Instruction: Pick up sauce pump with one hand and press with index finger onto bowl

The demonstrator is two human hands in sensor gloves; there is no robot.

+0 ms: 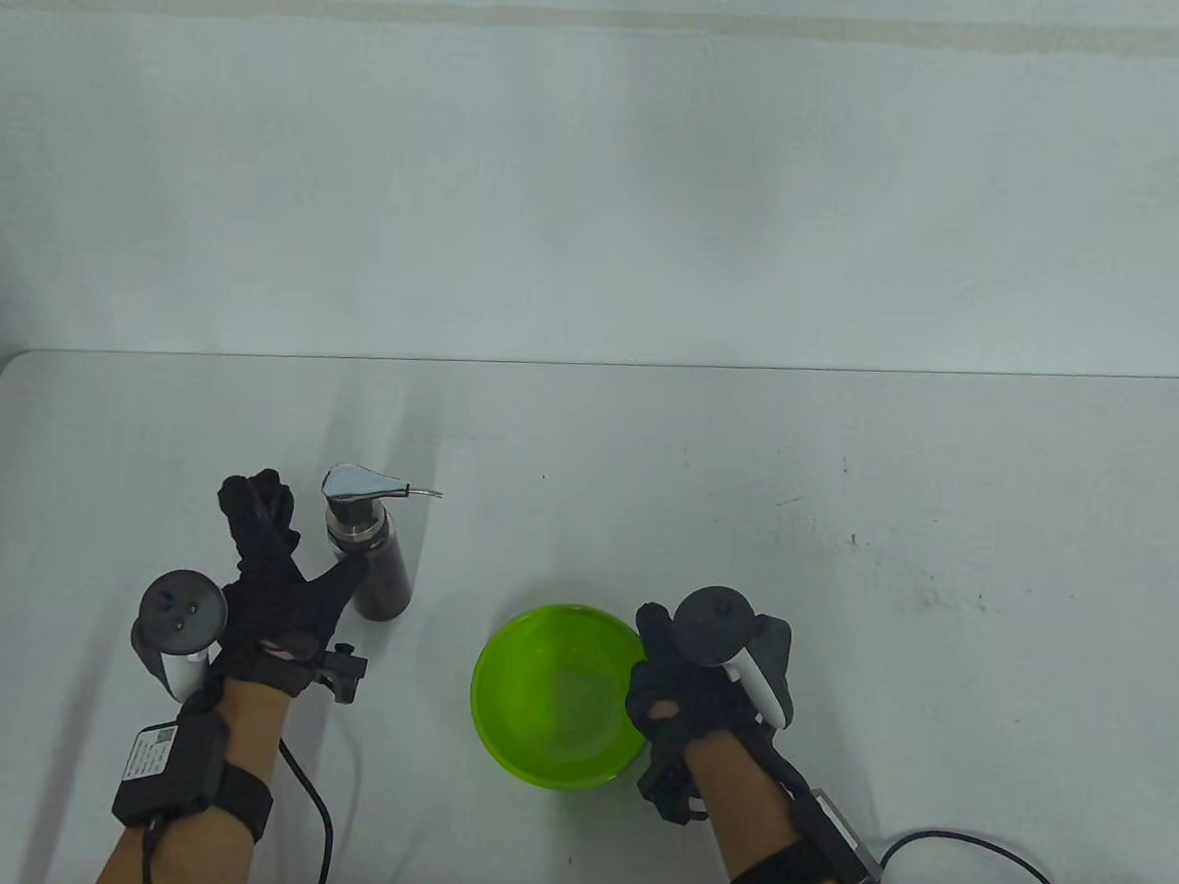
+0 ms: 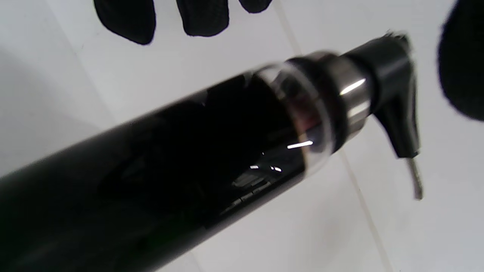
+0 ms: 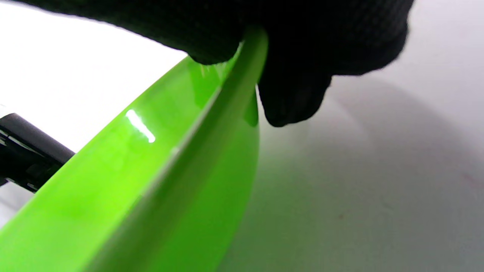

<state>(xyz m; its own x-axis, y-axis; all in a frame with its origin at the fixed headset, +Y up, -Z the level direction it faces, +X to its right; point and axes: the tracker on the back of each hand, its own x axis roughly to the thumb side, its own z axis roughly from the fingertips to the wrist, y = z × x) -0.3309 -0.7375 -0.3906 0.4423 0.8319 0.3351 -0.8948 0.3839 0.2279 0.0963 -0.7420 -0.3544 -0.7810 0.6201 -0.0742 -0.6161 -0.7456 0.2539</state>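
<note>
Right hand (image 1: 711, 682) hides bowl (image 1: 549, 704) rim's right edge.

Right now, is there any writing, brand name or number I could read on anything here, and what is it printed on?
No text here can be read.
White label on the black box strapped to the left forearm: print too small and blurred to read.
Sauce pump: no lettering shows.
Green bowl: no lettering shows.

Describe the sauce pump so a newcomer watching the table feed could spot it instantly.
Start at the white table and go to its near left part, left of the round lime-green plastic bowl. There, beside the black-gloved left hand, stands the dark glossy cylindrical sauce pump bottle. Its shiny chrome pump head with a thin spout pointing right is unlike anything nearby.
</note>
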